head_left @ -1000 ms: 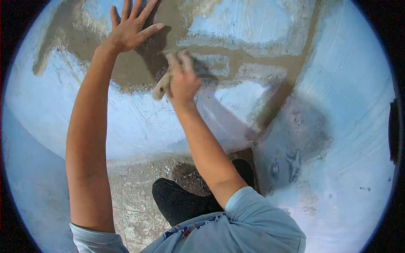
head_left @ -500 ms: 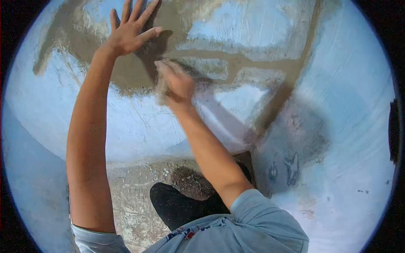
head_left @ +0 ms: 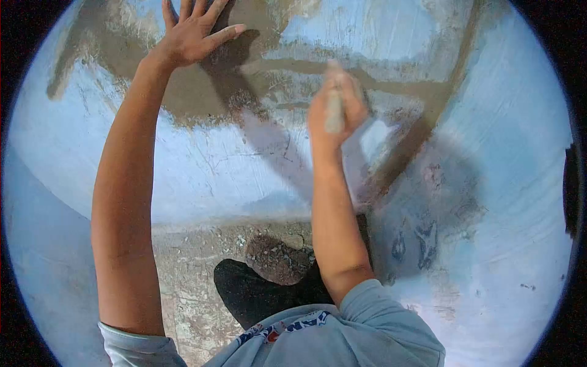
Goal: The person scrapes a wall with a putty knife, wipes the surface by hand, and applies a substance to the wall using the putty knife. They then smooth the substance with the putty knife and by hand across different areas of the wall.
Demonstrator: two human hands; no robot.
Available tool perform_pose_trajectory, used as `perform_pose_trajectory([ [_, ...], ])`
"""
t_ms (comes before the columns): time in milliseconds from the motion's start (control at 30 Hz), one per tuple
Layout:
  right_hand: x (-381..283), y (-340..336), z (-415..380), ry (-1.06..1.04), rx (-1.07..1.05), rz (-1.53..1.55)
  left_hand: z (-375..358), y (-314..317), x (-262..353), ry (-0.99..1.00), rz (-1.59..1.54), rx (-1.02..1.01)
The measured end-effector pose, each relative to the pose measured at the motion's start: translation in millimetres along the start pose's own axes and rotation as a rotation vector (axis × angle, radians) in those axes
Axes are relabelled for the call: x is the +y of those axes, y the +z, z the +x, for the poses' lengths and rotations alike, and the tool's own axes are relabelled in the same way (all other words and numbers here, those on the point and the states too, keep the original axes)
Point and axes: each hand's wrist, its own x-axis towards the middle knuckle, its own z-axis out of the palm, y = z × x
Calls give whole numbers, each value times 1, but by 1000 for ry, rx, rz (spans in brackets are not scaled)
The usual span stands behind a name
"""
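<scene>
With fingers spread, my left hand (head_left: 194,37) lies flat against the brown patch (head_left: 189,95) on the pale blue wall (head_left: 202,159). To its right, my right hand (head_left: 339,107) is closed round a light, elongated tool (head_left: 334,110), blurred by motion. It is over the brown strips that run across the wall, and whether the tool touches the surface cannot be made out. One wide brown strip (head_left: 406,150) slants down to the corner on the right.
A rough floor (head_left: 195,281) with a small heap of rubble (head_left: 275,260) lies below the wall. Dark-clad legs or feet (head_left: 244,293) stand there. Another bluish wall (head_left: 507,202) with dark stains rises at the right.
My right hand has moved right with the tool, from beside the brown patch to the brown strips. My left hand stays spread on the wall, slightly higher in view.
</scene>
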Motion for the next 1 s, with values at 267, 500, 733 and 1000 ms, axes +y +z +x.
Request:
perform_pose_trajectory([
  [267,-43,7,-7,35,-192,81,-2,1,-1,18,4,14],
  [500,-41,38,-29,122,-188,-239,5,1,-3,5,0,45],
  [733,41,-29,6,-198,110,-157,-4,0,-1,11,-14,49],
  [1000,-72,42,-57,108,-705,-88,-1,2,-1,2,-30,27],
])
